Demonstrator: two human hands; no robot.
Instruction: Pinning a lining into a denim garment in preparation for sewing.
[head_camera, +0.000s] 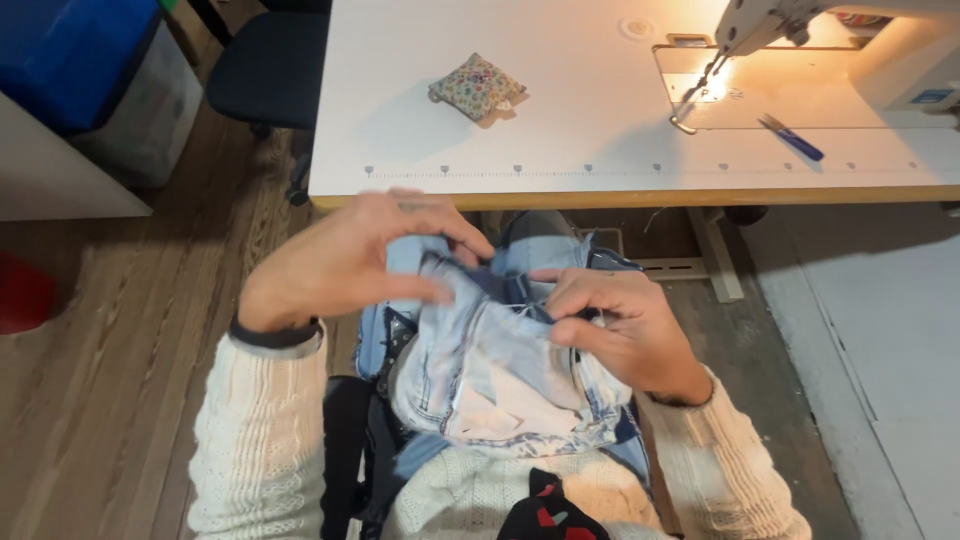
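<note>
A white bench (560, 130) with a wooden front edge carries a sewing machine (850, 40) at its right end. A floral pincushion (477, 87) lies near the middle, well apart from blue-handled thread snips (792, 138) just beside the machine's needle plate (700, 95).

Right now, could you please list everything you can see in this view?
denim garment: one, pale blue, on the lap, held by both hands.
pincushion: one, floral, on the table, left of the machine.
sewing machine: one, white, at the table's far right, lamp lit.
thread snips: one, blue, right of the needle.
sewing table: one, white, wood-edged.
office chair: one, dark, left of the table.
bin: one, blue-topped, upper left.
left hand: fingers pinching the denim's top edge.
right hand: fingers pinching the denim.
</note>
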